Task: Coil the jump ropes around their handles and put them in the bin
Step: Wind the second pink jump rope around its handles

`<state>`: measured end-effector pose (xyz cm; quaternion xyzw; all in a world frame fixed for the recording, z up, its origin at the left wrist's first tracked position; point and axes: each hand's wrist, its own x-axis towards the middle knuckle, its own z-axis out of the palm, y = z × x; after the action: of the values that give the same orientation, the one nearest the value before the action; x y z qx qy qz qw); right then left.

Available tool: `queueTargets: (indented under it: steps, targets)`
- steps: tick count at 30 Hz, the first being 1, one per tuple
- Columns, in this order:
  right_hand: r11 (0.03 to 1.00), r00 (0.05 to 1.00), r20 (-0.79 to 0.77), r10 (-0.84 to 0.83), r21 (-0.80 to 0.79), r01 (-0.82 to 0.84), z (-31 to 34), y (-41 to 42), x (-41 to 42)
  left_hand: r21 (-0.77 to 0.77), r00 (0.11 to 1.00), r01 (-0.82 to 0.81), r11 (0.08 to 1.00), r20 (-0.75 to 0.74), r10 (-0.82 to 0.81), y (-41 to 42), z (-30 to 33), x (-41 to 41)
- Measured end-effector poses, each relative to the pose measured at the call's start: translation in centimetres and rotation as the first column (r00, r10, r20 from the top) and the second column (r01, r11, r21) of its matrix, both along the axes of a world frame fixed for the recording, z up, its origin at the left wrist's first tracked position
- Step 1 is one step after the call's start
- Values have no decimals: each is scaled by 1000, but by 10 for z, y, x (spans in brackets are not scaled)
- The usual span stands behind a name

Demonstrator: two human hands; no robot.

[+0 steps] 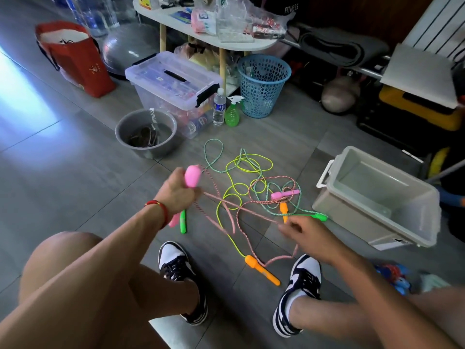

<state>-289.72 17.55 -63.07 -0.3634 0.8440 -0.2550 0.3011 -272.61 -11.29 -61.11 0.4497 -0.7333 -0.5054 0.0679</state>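
Note:
Three jump ropes lie tangled on the grey tile floor. My left hand (177,192) is shut on a pink handle (192,176), held upright above the floor. A pink-and-white rope (247,211) runs taut from it to my right hand (305,235), whose fingers pinch the rope. The other pink handle (284,194) rests in the tangle. A yellow-green rope (247,163) ends in orange handles (261,269) (283,210). A teal rope (214,157) has green handles (183,221) (320,217). The empty grey bin (334,205) stands at the right.
A grey basin (146,131) with dark items, a clear lidded storage box (173,84), a water bottle (219,107), a green spray bottle (232,112) and a blue mesh basket (263,84) stand behind the ropes. My two shoes (176,260) (302,285) are planted near the front.

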Motion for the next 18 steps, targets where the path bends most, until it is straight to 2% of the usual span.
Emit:
queueTargets:
  steps: [3, 5, 7, 9, 11, 13, 15, 16, 18]
  targets:
    - [993, 997, -37, -64, 95, 67, -10, 41, -17, -103, 983, -75, 992, 157, 91, -14, -7, 4]
    - [996, 997, -53, -63, 55, 66, -3, 45, -18, -113, 969, -15, 993, 245, 42, -10, -10, 3]
    - [1000, 998, -64, -15, -13, 14, 13, 32, -13, -76, 965, 58, 995, 262, -36, 2, -11, -2]
    - [997, 996, -76, 53, -52, -57, 31, 7, -3, 47, 985, 53, 997, 163, -60, 18, -6, -8]
    - [988, 977, -158, 141, -39, -149, 45, -25, 10, 205, 996, 24, 978, 81, -41, 34, 2, -14]
    - [974, 935, -278, 222, 20, -225, 53, -57, 23, 417, 998, 58, 907, -49, -42, 44, 6, -18]
    - [969, 905, -348, 247, 57, -242, 57, -82, 33, 573, 980, 173, 801, -183, -80, 52, 9, -19]
    - [971, 902, -360, 238, 59, -233, 57, -89, 36, 610, 972, 212, 763, -216, -97, 56, 10, -19]
    - [979, 915, -349, 203, 56, -196, 53, -90, 35, 617, 968, 237, 751, -217, -127, 59, 8, -18]
